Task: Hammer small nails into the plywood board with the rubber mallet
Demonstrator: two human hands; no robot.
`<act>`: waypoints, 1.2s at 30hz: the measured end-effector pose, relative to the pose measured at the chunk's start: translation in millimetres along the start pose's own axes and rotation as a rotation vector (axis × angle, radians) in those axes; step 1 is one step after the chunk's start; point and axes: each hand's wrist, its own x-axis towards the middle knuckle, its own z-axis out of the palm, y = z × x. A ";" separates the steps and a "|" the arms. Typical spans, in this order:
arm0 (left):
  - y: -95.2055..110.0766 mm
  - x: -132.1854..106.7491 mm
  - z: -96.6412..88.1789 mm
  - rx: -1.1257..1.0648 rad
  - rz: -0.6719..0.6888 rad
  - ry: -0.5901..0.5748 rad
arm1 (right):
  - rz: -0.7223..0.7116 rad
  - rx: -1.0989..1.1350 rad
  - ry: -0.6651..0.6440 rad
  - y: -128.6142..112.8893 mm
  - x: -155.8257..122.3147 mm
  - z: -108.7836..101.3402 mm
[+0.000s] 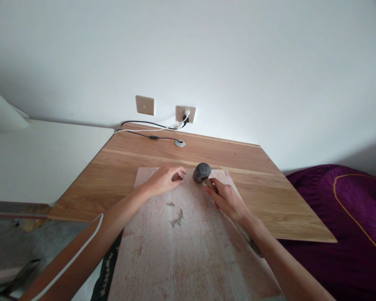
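Observation:
My right hand (225, 196) is wrapped around the wooden handle of a hammer (202, 172). Its thick, dark grey, rounded head is over the far part of a pale, whitish wooden board (156, 259). To the left of the head, my left hand (166, 179) has its fingers curled above the board. A tiny metallic piece, apparently a nail (182, 179), shows at its fingertips, mostly hidden. Several loose nails (178, 221) lie on the board nearer to me, with another small one (171, 204) a little beyond them.
The board rests on a brown wood-grain tabletop (269, 200). At left is a white table (50, 159). Black and white cables (153, 125) run along the back to a wall socket (186, 114). Purple fabric (319, 209) covers something at right.

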 end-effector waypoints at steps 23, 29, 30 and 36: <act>-1.4 1.5 0.9 0.021 0.034 0.018 | -0.024 -0.016 -0.057 -42.5 -9.7 4.5; -1.2 1.6 1.0 0.022 0.008 0.032 | -0.019 -0.008 -0.073 -42.5 -10.0 5.1; -1.1 1.7 0.9 0.017 0.008 0.032 | -0.024 -0.007 -0.079 -42.7 -9.6 4.8; -2.2 2.4 1.6 0.019 0.009 0.038 | -0.085 -0.080 -0.030 -44.7 -5.9 2.0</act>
